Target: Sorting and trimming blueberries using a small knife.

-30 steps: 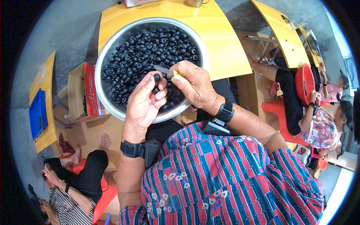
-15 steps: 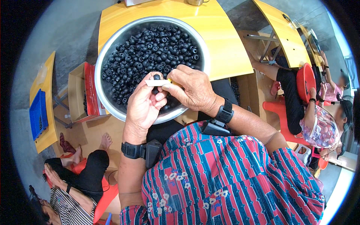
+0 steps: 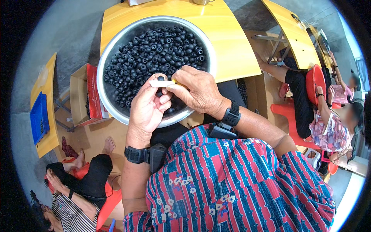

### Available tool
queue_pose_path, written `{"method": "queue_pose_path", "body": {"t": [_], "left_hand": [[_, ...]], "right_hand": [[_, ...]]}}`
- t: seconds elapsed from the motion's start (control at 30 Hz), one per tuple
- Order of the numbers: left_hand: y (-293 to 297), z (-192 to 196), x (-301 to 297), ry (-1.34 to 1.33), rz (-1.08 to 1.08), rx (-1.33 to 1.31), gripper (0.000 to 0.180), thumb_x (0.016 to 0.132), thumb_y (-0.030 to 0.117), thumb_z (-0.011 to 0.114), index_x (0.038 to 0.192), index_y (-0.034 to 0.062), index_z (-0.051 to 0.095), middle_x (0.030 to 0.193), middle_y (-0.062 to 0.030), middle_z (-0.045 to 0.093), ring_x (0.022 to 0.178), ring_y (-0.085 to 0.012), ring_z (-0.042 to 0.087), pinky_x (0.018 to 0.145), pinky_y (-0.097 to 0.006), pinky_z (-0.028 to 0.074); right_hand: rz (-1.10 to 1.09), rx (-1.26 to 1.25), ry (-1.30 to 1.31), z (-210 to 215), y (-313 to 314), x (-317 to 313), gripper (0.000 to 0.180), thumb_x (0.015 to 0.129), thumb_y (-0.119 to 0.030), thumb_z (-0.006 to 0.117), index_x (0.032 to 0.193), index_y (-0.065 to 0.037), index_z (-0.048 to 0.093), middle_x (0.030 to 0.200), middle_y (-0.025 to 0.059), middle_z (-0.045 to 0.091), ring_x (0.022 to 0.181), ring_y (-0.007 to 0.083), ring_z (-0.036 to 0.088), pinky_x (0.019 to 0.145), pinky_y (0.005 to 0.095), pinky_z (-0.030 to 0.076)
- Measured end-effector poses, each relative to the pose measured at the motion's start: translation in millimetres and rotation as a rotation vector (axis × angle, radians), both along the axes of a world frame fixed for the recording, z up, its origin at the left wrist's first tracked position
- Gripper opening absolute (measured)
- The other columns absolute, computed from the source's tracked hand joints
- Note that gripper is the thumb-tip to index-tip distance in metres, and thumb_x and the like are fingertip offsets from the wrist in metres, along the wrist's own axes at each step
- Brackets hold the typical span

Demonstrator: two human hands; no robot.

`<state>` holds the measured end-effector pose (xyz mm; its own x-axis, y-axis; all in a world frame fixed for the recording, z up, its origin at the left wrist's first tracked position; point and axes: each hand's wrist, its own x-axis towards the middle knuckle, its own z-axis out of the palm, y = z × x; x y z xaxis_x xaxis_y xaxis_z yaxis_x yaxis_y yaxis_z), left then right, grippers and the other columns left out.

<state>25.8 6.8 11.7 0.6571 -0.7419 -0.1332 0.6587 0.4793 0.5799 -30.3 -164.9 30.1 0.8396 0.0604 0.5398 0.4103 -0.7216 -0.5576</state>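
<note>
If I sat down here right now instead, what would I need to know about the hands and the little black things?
Left hand: pinches one small black ring at its fingertips.
Right hand: holds a short white stick against it, over the bowl's near edge.
Metal bowl: on the yellow table, holding a large heap of black rings.
Done: can't tell how many.
Left: seemingly that whole heap.

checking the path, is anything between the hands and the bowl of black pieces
Nothing visible. Both hands, left hand and right hand, meet directly over the metal bowl, holding a small white strip and one black piece above the pile of black pieces.
</note>
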Motion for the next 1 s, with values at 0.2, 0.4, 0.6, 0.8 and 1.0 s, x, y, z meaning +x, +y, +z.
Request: {"method": "queue_pose_path", "body": {"t": [0.2,0.4,0.6,0.8,1.0], "left_hand": [[-0.4,3.0,-0.7,-0.02,0.002,-0.007,0.022,0.098,0.022,0.048,0.111,0.005,0.051,0.084,-0.0009,0.048,0.068,-0.0087,0.043,0.055,-0.02,0.035],[-1.9,5.6,-1.8,-0.022,-0.016,-0.028,0.017,0.099,0.02,0.045,0.106,0.0054,0.05,0.082,-0.0009,0.045,0.067,-0.0082,0.042,0.054,-0.02,0.035],[-4.4,7.0,-3.0,0.016,0.071,0.092,0.023,0.099,0.021,0.046,0.117,0.0068,0.052,0.089,-0.0005,0.052,0.068,-0.0076,0.044,0.055,-0.019,0.036],[-0.5,-3.8,3.4,-0.046,0.011,-0.01,0.026,0.099,0.024,0.046,0.118,0.0072,0.053,0.093,0.0001,0.055,0.072,-0.0072,0.048,0.06,-0.021,0.041],[-2.0,-8.9,8.0,-0.059,0.015,-0.016,0.023,0.1,0.026,0.044,0.11,0.007,0.054,0.091,0.0,0.056,0.081,-0.0088,0.056,0.068,-0.024,0.048]], "right_hand": [[-0.016,0.04,0.011,-5.3,-1.7,6.0,0.026,0.088,-0.028,0.061,0.077,-0.006,0.056,0.071,0.0132,0.053,0.067,0.0336,0.057,0.057,0.0424,0.046],[-0.054,0.231,0.081,-6.3,-4.3,8.6,0.023,0.088,-0.024,0.063,0.081,-0.003,0.058,0.07,0.0146,0.053,0.067,0.0334,0.056,0.06,0.0403,0.046],[0.088,0.28,-0.101,-6.2,-4.3,5.4,0.031,0.082,-0.023,0.07,0.109,-0.008,0.064,0.073,0.0103,0.056,0.067,0.0282,0.058,0.062,0.0356,0.049],[0.11,0.073,-0.029,-2.3,-2.6,0.2,0.05,0.077,-0.02,0.075,0.125,-0.013,0.061,0.073,0.008,0.056,0.061,0.0212,0.055,0.055,0.0312,0.046],[0.054,-0.026,-0.047,-1.7,0.1,-2.0,0.047,0.08,-0.03,0.07,0.124,-0.018,0.059,0.07,0.0069,0.053,0.06,0.0246,0.058,0.054,0.0355,0.05]]}}
